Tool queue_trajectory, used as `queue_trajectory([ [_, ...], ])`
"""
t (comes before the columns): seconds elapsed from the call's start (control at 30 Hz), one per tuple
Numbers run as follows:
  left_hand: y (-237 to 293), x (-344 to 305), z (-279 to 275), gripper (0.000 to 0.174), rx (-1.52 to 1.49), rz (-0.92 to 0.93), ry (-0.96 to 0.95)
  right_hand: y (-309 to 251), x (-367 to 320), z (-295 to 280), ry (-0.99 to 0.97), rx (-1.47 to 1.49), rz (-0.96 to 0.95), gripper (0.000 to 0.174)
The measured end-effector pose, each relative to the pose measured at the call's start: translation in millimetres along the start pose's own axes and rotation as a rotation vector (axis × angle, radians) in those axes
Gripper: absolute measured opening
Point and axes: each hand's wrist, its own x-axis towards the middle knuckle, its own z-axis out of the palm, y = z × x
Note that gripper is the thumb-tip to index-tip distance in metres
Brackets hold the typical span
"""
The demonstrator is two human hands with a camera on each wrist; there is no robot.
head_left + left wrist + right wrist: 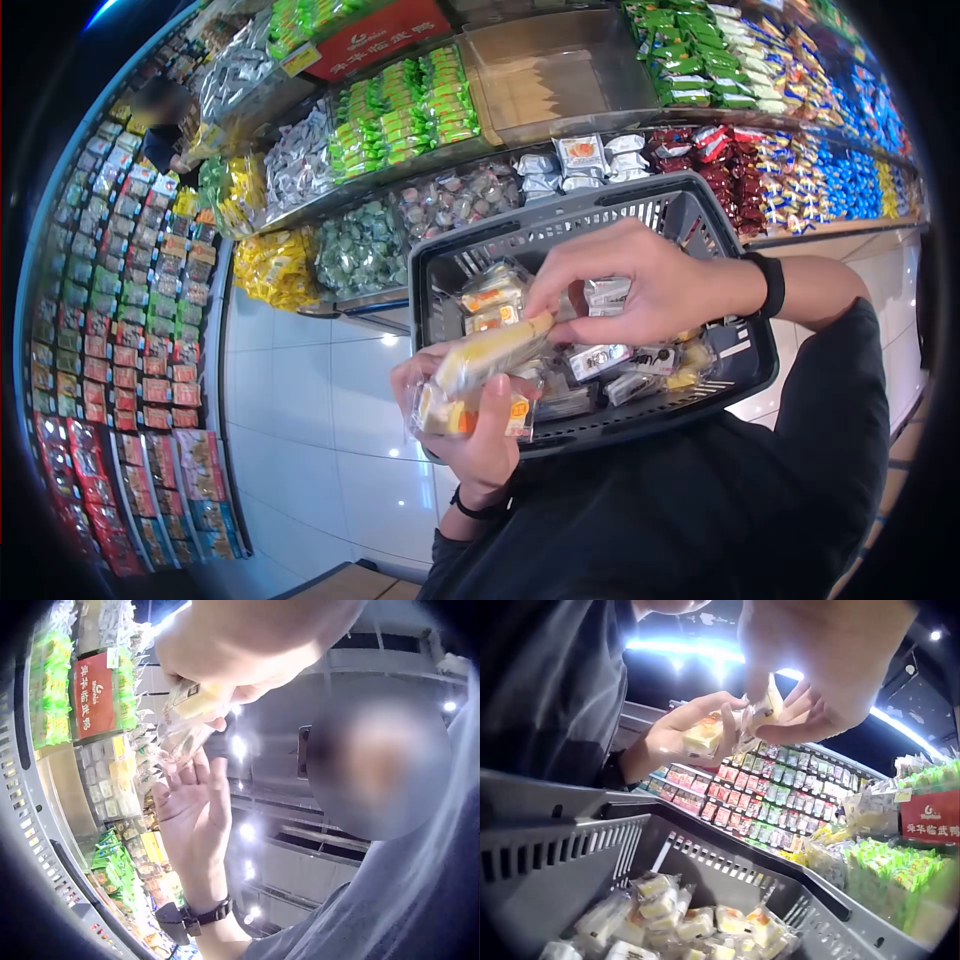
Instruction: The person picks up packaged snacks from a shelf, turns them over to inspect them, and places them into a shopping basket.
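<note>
In the head view the left hand (480, 440) holds clear-wrapped packets, a yellow-and-white one (485, 352) on top and one with an orange label (455, 414) beneath. The right hand (635, 285) pinches the upper end of the yellow packet's wrapper between thumb and fingers. In the right wrist view, the left hand (671, 735) cups a yellow packet (703, 736), and the right hand (817, 682) grips another (768, 709) beside it. Below both hands, the grey basket (745, 385) contains several wrapped packets (600, 360).
Sloped bins of wrapped snacks line the far side, including green packets (405, 105) and an open brown bin (560, 75). Hanging packets (125, 300) fill a rack at the left. White floor tiles (290, 400) show between rack and basket. Another person (160, 125) stands at upper left.
</note>
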Motion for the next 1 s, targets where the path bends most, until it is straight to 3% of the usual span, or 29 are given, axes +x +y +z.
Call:
queue_trajectory([
  [0.07, -3, 1, -1, 0.049, 0.024, 0.092, -0.088, -5, 4, -10, -0.017, -0.052, -0.047, 0.022],
  [0.2, 0, -3, -4, 0.049, 0.007, 0.044, -0.127, -4, 12, -20, 0.034, -0.085, -0.202, 0.023],
  [0.6, -5, -5, -4, 0.048, 0.085, 0.13, -0.124, -16, 13, -30, -0.013, -0.094, -0.165, 0.028],
  [0.7, -7, -8, -11, 0.044, 0.07, 0.102, 0.027, -15, 22, -26, -0.015, -0.059, -0.134, 0.036],
  [0.77, -6, -4, -8, 0.041, 0.026, 0.102, 0.253, -13, 25, -20, 0.002, -0.052, -0.123, 0.039],
  [0.83, -7, -2, -6, 0.037, 0.191, 0.226, 0.234, -11, 25, -11, 0.24, 0.198, 0.216, 0.036],
  [0.87, -15, -1, -7, 0.037, 0.357, 0.493, 0.256, -15, 24, -12, 0.202, 0.336, 0.352, 0.037],
  [0.9, -20, -1, -9, 0.039, 0.526, 0.759, 0.279, -19, 23, -11, 0.194, 0.334, 0.348, 0.037],
  [0.93, -16, 0, -17, 0.04, 0.633, 0.889, 0.194, -22, 22, -9, 0.049, 0.632, 0.553, 0.042],
  [0.97, -13, -3, -22, 0.04, 0.633, 0.89, 0.207, -25, 20, -6, -0.104, 0.927, 0.761, 0.047],
  [1.0, -10, -8, -25, 0.041, 0.687, 0.93, 0.048, -24, 17, -1, -0.173, 0.949, 0.75, 0.052],
])
